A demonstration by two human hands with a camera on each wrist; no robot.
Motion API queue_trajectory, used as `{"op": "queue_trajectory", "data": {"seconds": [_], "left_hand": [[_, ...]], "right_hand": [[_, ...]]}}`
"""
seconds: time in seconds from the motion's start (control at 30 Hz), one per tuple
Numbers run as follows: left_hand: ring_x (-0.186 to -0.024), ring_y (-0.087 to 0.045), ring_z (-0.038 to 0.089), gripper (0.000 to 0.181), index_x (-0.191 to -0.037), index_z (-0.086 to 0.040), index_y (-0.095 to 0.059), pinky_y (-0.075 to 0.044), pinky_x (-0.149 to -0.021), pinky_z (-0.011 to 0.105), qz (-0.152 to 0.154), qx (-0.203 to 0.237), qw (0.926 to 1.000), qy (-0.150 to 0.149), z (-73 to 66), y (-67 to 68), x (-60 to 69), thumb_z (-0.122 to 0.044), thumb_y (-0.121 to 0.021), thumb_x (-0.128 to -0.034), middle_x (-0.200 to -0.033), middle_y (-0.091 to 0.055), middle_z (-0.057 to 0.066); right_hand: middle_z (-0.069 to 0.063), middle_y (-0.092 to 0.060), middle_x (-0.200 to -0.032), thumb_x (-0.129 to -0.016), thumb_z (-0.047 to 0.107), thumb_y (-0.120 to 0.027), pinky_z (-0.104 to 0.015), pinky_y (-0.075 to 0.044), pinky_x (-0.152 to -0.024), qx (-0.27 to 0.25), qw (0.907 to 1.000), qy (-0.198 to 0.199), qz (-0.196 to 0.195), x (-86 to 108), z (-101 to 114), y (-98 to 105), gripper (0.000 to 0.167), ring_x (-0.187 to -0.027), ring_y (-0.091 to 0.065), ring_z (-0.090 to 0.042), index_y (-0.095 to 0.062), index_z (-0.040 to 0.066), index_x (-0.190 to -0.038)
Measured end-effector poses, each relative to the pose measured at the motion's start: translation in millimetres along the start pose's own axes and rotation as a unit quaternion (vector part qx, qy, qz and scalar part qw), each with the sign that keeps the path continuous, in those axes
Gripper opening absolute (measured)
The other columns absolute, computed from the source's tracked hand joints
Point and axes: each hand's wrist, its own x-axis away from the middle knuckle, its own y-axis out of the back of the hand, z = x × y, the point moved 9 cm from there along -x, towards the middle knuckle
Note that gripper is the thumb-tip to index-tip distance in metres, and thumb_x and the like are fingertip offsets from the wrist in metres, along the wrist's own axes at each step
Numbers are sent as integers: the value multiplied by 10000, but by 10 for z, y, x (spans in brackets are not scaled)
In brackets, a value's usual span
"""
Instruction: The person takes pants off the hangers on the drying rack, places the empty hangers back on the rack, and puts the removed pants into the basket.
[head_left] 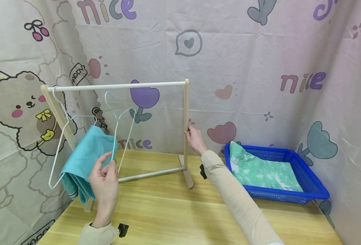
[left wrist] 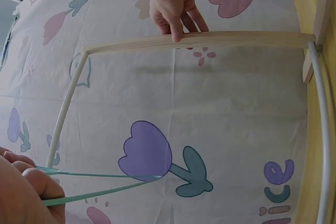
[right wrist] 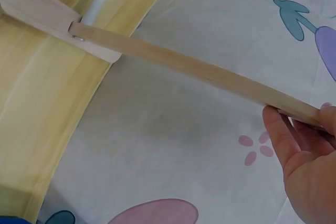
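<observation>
My left hand [head_left: 105,182] pinches one side of a pale teal hanger [head_left: 116,127] between thumb and fingers. The hanger's hook shows just below the white top rail [head_left: 116,86] in the head view. At the right, my right hand [head_left: 195,139] grips the wooden post [head_left: 186,112] of the clothes rack, its thumb and fingers on either side of the post [right wrist: 199,72] in the right wrist view. A white hanger [head_left: 58,160] hangs at the rail's left end. Over it lies a folded turquoise cloth [head_left: 87,158], partly behind my left hand.
On the right of the wooden table [head_left: 162,207] stands a blue basket [head_left: 316,185] with a folded green and white cloth [head_left: 266,172] in it. Small black pieces [head_left: 123,230] lie on the table. A printed curtain [head_left: 229,51] closes off the back and sides.
</observation>
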Motion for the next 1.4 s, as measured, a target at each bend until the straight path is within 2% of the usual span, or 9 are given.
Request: {"op": "queue_trajectory", "data": {"seconds": [0.13,0.37,0.6,0.97,1.17,1.4], "left_hand": [[-328,-238,99,283,-1266,-73,-623,-166,-322,335,-73,229,9996,-140,-82,17,-29,-105,-489,-1019,-451,-378,-55],[-334,-241,101,271,-1245,-89,-629,-137,-348,337,-269,750,9967,-121,-123,42,-120,-90,-492,-1010,-448,-369,-44],[-316,-249,88,276,-1237,-24,-623,-132,-332,307,-491,1107,9925,-161,-163,89,-232,-48,-492,-995,-441,-391,-43],[-374,-274,90,319,-1226,-124,-648,-157,-366,276,-589,895,9942,-75,-289,27,-444,-34,-450,-992,-556,-494,-32],[-468,-344,78,356,-1289,-86,-618,-255,-432,199,-526,847,9950,13,-335,-20,-423,-20,-423,-998,-630,-528,-36],[-467,-342,48,391,-1402,-71,-525,-242,-415,177,-188,542,9983,123,-352,-144,-421,-65,-415,-1027,-727,-558,-60]], "right_hand": [[-232,-642,-1230,-1047,142,-467,-404,-546,-936,18,10000,82,-54,0,-6,-2,318,-1159,-633,-329,-534,-11,-1317],[-224,-658,-1205,-1043,140,-477,-409,-550,-928,156,9996,219,-112,-9,0,2,298,-1142,-643,-331,-550,-3,-1294],[-227,-677,-1142,-1030,117,-498,-399,-564,-901,229,9994,252,-106,-24,7,-22,224,-1107,-657,-342,-579,-14,-1192],[-231,-672,-1150,-1037,131,-484,-402,-568,-890,221,9996,157,-106,-16,7,-7,235,-1115,-654,-344,-568,-6,-1209],[-234,-674,-1141,-1035,130,-488,-393,-575,-874,234,9995,192,-102,-6,17,-29,244,-1107,-658,-342,-565,-10,-1220],[-246,-669,-1154,-1033,112,-489,-417,-562,-902,169,9992,289,-221,7,27,10,253,-1127,-647,-355,-559,-25,-1234]]}}
